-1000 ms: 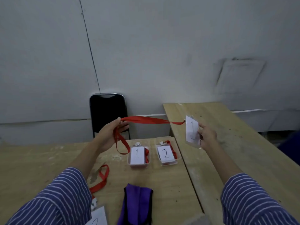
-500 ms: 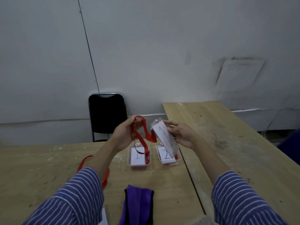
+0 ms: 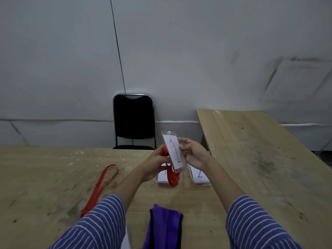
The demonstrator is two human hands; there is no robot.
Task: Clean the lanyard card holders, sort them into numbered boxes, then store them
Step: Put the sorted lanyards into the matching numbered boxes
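Both hands hold a clear card holder [image 3: 173, 151] with a white card marked 1, upright above the table. My right hand [image 3: 195, 153] grips its right edge. My left hand [image 3: 156, 163] holds the bunched red lanyard [image 3: 172, 177] against its left side, and loops of it hang down over box 1 [image 3: 160, 180]. Box 2 [image 3: 200, 177], a clear box with a card marked 2, stands just right of box 1, partly hidden by my right wrist.
A second red lanyard [image 3: 99, 187] lies on the wooden table [image 3: 45, 177] to the left, running under my left sleeve. A purple cloth [image 3: 164, 229] lies near the front edge. A black chair [image 3: 133, 121] stands behind. Another table [image 3: 260, 159] adjoins on the right.
The hands came together from wide apart. The stretched lanyard is now gathered in my left hand, and the card holder has come in over the boxes.
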